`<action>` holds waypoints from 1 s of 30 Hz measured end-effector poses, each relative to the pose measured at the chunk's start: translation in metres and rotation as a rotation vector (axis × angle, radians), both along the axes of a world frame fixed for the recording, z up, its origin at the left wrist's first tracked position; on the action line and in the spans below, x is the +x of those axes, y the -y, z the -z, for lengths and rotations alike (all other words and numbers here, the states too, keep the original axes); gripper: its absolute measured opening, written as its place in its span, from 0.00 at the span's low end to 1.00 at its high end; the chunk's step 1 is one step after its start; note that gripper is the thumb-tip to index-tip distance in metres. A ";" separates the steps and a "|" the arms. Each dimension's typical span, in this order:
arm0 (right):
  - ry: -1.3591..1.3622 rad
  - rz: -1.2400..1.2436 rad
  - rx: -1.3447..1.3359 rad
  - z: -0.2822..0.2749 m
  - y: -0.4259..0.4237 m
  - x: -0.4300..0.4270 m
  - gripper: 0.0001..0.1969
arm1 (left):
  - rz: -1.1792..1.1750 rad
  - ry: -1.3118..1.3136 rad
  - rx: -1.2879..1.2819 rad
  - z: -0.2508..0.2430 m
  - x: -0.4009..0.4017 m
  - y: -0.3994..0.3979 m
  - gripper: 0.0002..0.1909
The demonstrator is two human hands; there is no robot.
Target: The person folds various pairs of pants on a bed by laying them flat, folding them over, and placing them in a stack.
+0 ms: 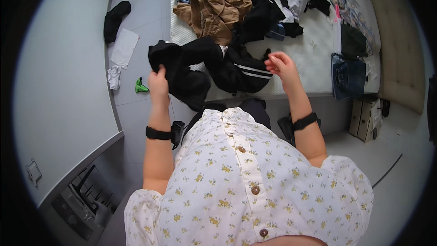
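A black garment (187, 65) with white stripes at one part hangs over the near edge of the bed. My left hand (158, 83) grips its left end, thumb on top of the bunched cloth. On the right lies a striped black section (247, 70), which looks like a sleeve or leg. My right hand (281, 65) is beside that section, fingers loosely curled and thumb apart, with no cloth visibly held. Its fingertips are close to a small black end of cloth; whether they touch it cannot be made out.
Beyond the garment, brown drawstring trousers (218, 10) and a heap of dark clothes (259, 17) lie on the white mattress (312, 65). Folded jeans (348, 77) rest at the right. A black sock (116, 20), white cloth (124, 48) and green item (141, 85) are on the floor.
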State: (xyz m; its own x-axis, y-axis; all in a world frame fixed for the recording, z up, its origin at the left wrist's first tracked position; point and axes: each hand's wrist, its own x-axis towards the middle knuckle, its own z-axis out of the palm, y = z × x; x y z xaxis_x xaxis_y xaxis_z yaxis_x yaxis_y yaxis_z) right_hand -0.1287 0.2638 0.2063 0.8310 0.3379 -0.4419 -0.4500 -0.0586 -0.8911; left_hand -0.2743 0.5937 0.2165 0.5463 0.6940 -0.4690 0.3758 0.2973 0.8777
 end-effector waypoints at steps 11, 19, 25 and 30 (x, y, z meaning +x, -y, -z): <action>-0.347 -0.050 -0.329 0.112 0.084 -0.105 0.09 | -0.006 -0.140 -0.169 0.049 -0.015 -0.029 0.17; 0.649 -1.146 -0.740 0.200 0.005 -0.108 0.09 | 0.119 -0.182 -0.068 0.025 -0.036 -0.007 0.17; 0.481 -1.282 -0.977 0.253 0.003 -0.108 0.12 | 0.236 -0.143 -0.079 0.001 -0.052 -0.010 0.15; 0.233 -0.655 -0.444 0.223 0.020 -0.086 0.09 | 0.307 0.087 -0.176 0.005 -0.056 -0.007 0.16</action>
State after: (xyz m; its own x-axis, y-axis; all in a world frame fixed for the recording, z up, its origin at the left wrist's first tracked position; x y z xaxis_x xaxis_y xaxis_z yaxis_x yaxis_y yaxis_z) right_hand -0.2144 0.2438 -0.0170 0.6132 0.6203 -0.4891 -0.0088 -0.6138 -0.7894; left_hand -0.3300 0.6008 0.2114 0.7594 0.4042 -0.5098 0.3975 0.3320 0.8554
